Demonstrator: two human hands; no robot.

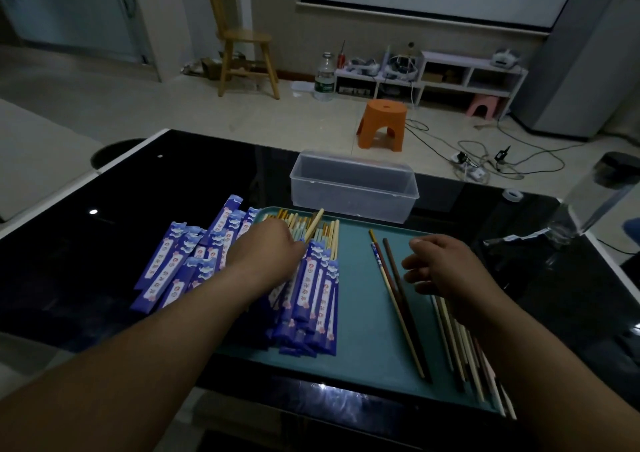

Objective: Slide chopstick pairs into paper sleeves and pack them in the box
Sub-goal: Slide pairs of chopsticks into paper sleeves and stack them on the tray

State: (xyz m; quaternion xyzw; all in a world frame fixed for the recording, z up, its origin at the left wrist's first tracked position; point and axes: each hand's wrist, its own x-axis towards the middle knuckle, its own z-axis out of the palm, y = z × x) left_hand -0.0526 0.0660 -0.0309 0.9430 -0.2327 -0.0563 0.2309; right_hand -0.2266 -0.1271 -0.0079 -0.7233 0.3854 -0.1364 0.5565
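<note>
On the teal plastic tray [356, 313], purple paper-sleeved chopstick pairs [311, 295] were laid pointing away, beneath the nearer left hand [270, 247], by which one pale wooden chopstick [316, 223] was seemingly pinched; the right hand [446, 271] was held slack, empty.

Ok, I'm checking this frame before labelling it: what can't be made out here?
Head view only:
- Fingertips of the left hand: hidden behind the hand's own back, so it is unclear whether they pinch the raised light chopstick.
- Loose chopsticks: partly under the right hand and its forearm, so they cannot be counted.
- Print on the paper sleeves: too small and dim to read.
</note>
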